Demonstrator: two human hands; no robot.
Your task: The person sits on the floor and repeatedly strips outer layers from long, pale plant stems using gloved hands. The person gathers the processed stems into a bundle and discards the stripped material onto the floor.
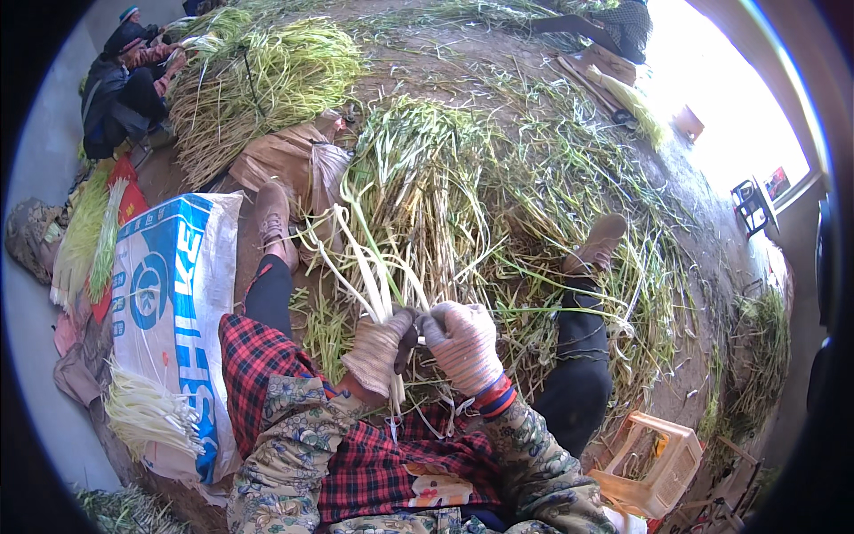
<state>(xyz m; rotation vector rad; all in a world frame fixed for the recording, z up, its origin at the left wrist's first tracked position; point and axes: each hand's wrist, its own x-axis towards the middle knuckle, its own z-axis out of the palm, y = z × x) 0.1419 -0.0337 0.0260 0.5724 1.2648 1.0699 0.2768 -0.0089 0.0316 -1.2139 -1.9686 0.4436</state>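
Observation:
My left hand, in a knit work glove, grips a small bunch of long white shoots. Their tops fan out away from me, and the lower ends show beneath the glove. Close beside it, my right hand, in a striped glove, pinches a single pale stalk that leans against the bunch; its fingertips are partly hidden. Between my outstretched legs lies a heap of untrimmed green-topped shoots. Loose peeled leaves are scattered under the hands.
On my left, a white and blue woven sack bears a sheaf of clean pale shoots. A tied large bundle stands ahead. Two people sit at the far left, another far right. An orange plastic stool lies at my right.

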